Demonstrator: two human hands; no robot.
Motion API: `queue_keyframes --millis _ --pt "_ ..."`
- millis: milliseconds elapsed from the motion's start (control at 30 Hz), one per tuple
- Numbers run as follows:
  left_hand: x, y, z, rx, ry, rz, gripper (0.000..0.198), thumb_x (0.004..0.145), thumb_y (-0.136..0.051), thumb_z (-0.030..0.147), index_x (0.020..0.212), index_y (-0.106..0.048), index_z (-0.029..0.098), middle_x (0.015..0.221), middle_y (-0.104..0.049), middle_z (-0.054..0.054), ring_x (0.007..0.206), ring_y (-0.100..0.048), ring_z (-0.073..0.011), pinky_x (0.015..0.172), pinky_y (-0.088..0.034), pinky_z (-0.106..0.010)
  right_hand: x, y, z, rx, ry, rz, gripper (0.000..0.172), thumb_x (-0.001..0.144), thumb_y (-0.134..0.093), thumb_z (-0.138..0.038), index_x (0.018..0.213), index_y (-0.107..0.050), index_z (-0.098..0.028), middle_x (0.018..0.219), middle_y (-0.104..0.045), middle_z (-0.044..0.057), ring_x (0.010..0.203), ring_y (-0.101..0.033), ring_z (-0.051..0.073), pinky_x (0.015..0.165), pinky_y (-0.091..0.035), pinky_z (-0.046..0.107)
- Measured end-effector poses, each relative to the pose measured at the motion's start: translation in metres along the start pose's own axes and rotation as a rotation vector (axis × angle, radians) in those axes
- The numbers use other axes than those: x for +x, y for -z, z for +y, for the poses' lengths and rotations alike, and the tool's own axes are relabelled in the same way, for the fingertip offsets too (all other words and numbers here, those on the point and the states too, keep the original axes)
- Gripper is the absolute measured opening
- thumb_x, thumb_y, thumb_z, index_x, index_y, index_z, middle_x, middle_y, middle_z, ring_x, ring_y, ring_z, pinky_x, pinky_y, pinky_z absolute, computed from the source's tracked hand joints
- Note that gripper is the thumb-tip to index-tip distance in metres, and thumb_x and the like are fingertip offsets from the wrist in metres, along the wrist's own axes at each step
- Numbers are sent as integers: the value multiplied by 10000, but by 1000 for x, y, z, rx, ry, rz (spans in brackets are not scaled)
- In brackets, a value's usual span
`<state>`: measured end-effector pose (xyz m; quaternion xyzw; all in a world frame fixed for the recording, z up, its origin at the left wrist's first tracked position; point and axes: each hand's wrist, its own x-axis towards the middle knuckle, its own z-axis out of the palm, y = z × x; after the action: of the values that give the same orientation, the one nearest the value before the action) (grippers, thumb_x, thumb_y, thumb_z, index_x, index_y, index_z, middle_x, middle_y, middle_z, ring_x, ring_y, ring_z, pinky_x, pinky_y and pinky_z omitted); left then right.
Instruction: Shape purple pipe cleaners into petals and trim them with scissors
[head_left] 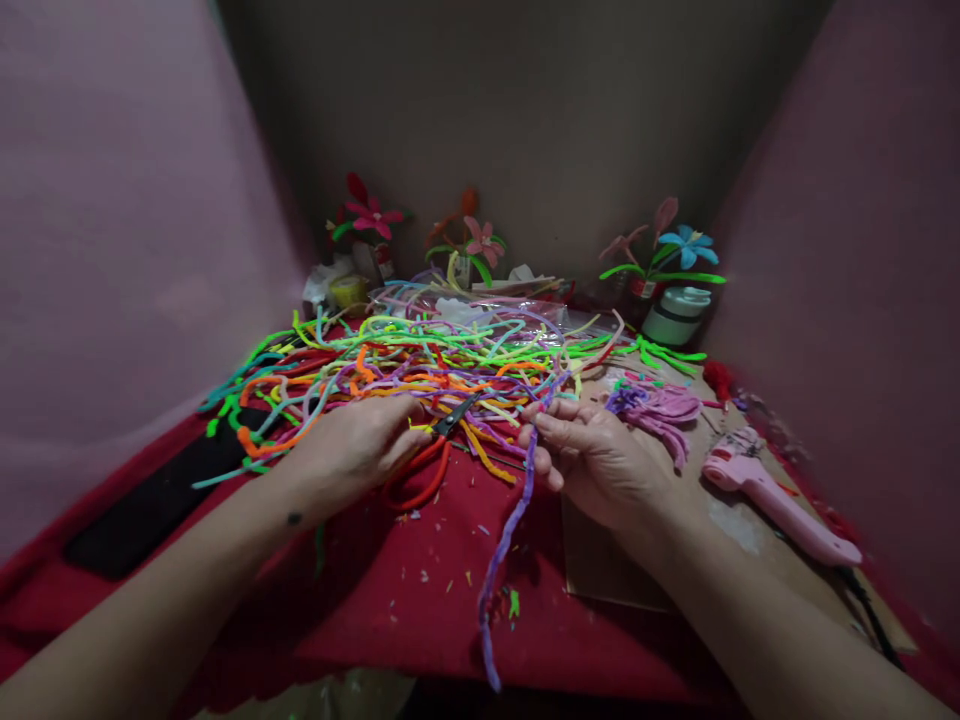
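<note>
A purple pipe cleaner point(511, 522) is pinched between the thumb and fingers of my right hand point(604, 450); its long end hangs down toward the table's front edge. My left hand point(360, 445) reaches to the near side of a heap of many-coloured pipe cleaners point(420, 350). Its fingers are closed, and what they hold, if anything, is hidden. Right beside those fingers lie red-handled scissors point(431, 490), their dark blades pointing toward the heap. I cannot tell whether the left hand touches them.
A pink glue gun point(780, 500) lies on cardboard point(615, 570) at the right, near a purple-pink pipe cleaner bundle point(656, 408). A black flat object point(157, 500) is at the left. Pipe-cleaner flowers point(686, 247) and a lidded jar point(677, 317) stand behind. Scraps dot the red cloth point(360, 620).
</note>
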<state>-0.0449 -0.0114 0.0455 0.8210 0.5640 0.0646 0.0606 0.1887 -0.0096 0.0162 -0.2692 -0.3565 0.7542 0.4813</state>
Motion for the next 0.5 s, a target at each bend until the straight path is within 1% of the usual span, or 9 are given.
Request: queue_keyframes --millis 33,67,100,167,233,333,433,500 --pt "1 -7 -4 117 20 -41 252 835 -422 382 880 -564 179 869 -630 -72 765 -576 -216 642 -404 -298 1 1 0 5 -5 -12 123 665 -690 -135 756 -615 -101 558 -616 -2 401 -550 66 336 -411 124" --pt "0 -14 -7 186 0 -83 221 824 -436 364 867 -547 179 872 -624 -78 759 -575 -217 623 -398 -295 1 2 1 7 -7 -21 135 659 -688 -120 774 -619 -99 567 -621 2 413 -559 70 347 -423 128" --pt "0 -21 -9 226 -10 -88 191 819 -434 340 862 -528 180 880 -617 -82 764 -575 -216 615 -395 -293 2 4 1 5 -8 -26 143 655 -685 -106 782 -620 -98 567 -622 4 422 -564 73 357 -433 132" --pt "-2 -34 -10 241 -14 -84 150 824 -403 294 882 -491 186 887 -612 -78 760 -578 -212 594 -388 -290 3 5 2 0 -7 -18 145 640 -683 -81 766 -614 -103 555 -621 1 438 -575 81 371 -449 140" --pt "-4 -41 -11 215 13 -72 140 831 -358 256 894 -465 193 864 -609 -67 729 -580 -206 577 -384 -290 4 5 3 -8 -15 7 139 624 -685 -71 719 -594 -115 529 -615 -3 429 -572 85 367 -447 144" --pt "-6 -37 -15 137 22 -60 170 807 -357 229 946 -447 189 863 -603 -62 727 -582 -195 607 -404 -289 4 3 4 -30 -33 43 146 620 -691 -97 692 -568 -128 493 -599 -10 403 -556 85 345 -428 144" --pt "-12 -22 -18 43 -11 -57 311 770 -397 215 1078 -407 172 897 -599 -59 740 -583 -176 635 -421 -272 3 2 4 -59 -29 64 172 606 -705 -121 713 -570 -132 485 -585 -23 399 -556 91 323 -409 146" --pt "-16 -12 -18 -6 -29 -84 387 777 -401 221 1161 -385 175 807 -598 -26 661 -571 -158 589 -414 -253 2 1 3 -78 -23 71 178 604 -710 -139 712 -569 -133 493 -580 -29 396 -552 89 313 -399 146"
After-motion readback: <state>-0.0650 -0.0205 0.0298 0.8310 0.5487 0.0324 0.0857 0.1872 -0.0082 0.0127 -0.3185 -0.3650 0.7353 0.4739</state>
